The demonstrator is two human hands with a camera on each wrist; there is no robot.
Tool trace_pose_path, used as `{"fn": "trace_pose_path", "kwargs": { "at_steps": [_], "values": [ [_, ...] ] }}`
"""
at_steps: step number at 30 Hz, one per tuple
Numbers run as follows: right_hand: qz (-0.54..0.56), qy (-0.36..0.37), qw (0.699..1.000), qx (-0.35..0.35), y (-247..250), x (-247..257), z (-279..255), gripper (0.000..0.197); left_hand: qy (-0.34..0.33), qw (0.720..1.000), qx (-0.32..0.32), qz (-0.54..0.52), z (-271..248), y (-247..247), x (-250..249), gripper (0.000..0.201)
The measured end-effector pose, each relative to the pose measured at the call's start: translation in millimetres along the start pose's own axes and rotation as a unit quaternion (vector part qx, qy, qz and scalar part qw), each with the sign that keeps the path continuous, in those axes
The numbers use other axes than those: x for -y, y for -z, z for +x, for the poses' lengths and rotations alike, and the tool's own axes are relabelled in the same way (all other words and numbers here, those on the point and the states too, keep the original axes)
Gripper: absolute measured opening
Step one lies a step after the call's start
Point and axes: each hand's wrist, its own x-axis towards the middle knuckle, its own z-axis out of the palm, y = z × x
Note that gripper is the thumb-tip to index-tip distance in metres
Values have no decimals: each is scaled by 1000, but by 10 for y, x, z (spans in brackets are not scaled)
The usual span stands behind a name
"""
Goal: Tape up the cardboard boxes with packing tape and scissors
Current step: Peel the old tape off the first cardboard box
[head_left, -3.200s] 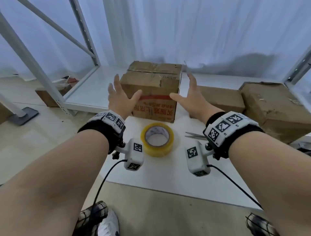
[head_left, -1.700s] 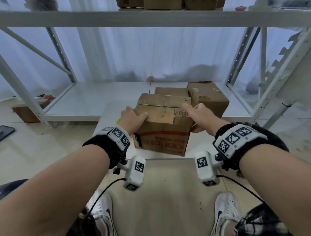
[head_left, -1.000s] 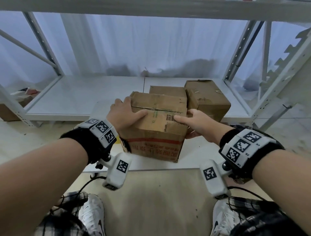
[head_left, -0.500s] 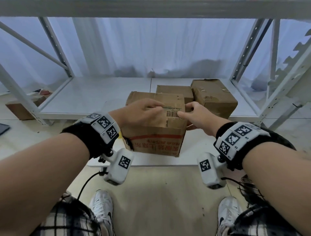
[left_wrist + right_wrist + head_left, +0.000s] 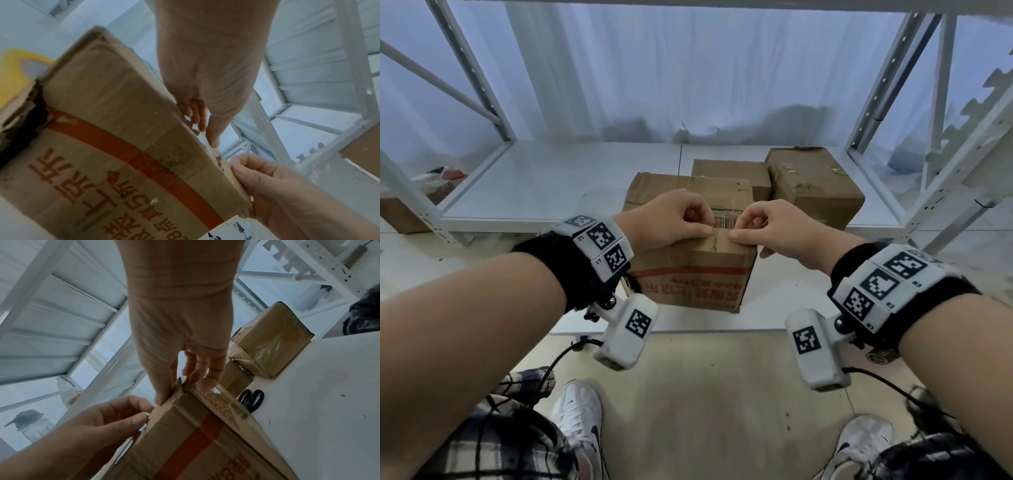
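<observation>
We see a worn brown cardboard box (image 5: 690,270) with a red stripe, upright, long axis left-right, under our left hand (image 5: 667,219) and right hand (image 5: 774,229), both pinching its top front edge.

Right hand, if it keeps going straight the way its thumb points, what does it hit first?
Most likely the left hand: the right hand points its thumb leftward along the top front edge of the front cardboard box, a narrow gap away. Depth looks matched.

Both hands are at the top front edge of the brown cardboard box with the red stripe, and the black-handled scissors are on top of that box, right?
Not quite. The black-handled scissors lie on the white tabletop beside the brown cardboard box with the red stripe, as the right wrist view shows. The left hand and right hand are there.
</observation>
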Motion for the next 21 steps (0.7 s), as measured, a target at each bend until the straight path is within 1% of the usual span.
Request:
{"fn": "trace_pose_path", "kwargs": {
  "at_steps": [5, 8, 14, 17, 21],
  "values": [
    [13, -38, 999, -12, -51, 34, -3, 21, 13, 1000, 5, 23, 4, -31, 39, 7],
    [-15, -55, 998, -30, -121, 94, 29, 27, 18, 1000, 6, 19, 4, -33, 22, 7],
    [-37, -104, 993, -35, -157, 178, 65, 27, 22, 1000, 4, 10, -33, -54, 10, 11],
    [-54, -115, 991, -38, -194, 205, 75, 36, 23, 1000, -3, 14, -45, -65, 3, 8],
    [-68, -112, 990, -49, -202, 183, 82, 29, 28, 999, -1, 21, -40, -76, 2, 10]
  ]
}}
